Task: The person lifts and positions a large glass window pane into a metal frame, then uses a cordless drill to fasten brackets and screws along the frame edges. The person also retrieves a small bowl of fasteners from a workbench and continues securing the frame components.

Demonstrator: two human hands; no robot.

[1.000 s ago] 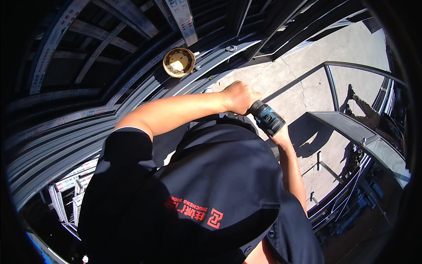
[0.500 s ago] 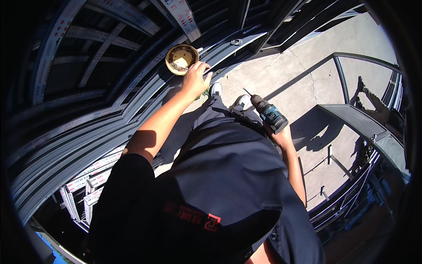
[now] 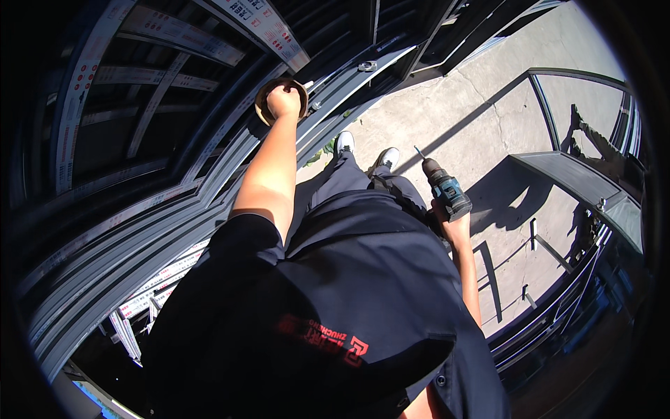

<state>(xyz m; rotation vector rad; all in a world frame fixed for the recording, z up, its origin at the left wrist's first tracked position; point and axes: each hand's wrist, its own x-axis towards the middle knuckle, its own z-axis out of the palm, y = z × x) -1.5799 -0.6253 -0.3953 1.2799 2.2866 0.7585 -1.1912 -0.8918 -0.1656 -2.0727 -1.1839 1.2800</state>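
Observation:
My left hand (image 3: 283,103) reaches down into a round yellowish bowl (image 3: 263,109) that rests on the dark frame profiles. Its fingers are curled inside the bowl, and whatever they grip there is hidden. My right hand (image 3: 453,225) is wrapped round the grip of a teal and black cordless drill (image 3: 449,192), held out beside my right hip. A thin bit (image 3: 419,151) sticks out of the drill's chuck, pointing away from me over the concrete and touching nothing.
Stacked grey frame profiles (image 3: 202,167) with printed film run along my left. A small metal fitting (image 3: 368,66) lies on a profile past the bowl. On the right, a dark metal frame (image 3: 558,171) stands on the concrete floor (image 3: 467,115). My white shoes (image 3: 345,142) are below.
My left hand has gone from beside the bowl's rim into the bowl, and its fingers have curled. The drill in my right hand has shifted slightly right and points more straight ahead.

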